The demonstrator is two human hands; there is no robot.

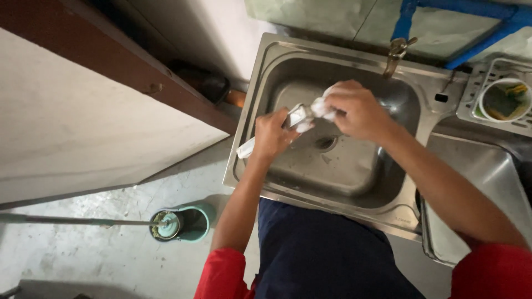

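A white cloth [321,106] sits bunched under the right hand [360,111], over a grey steel sink [343,166]. The left hand [271,135] grips a white-and-silver utensil [296,117]. Red sleeves [221,274] frame a navy apron [327,254]; left of the left hand, a teal mop bucket [185,222]; beyond the right hand, blue pipes [471,16].

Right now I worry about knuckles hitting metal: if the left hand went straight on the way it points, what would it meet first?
Probably the right hand with its white soapy wad, just past the left hand; behind them, the steel sink's back wall. Depth is unclear.
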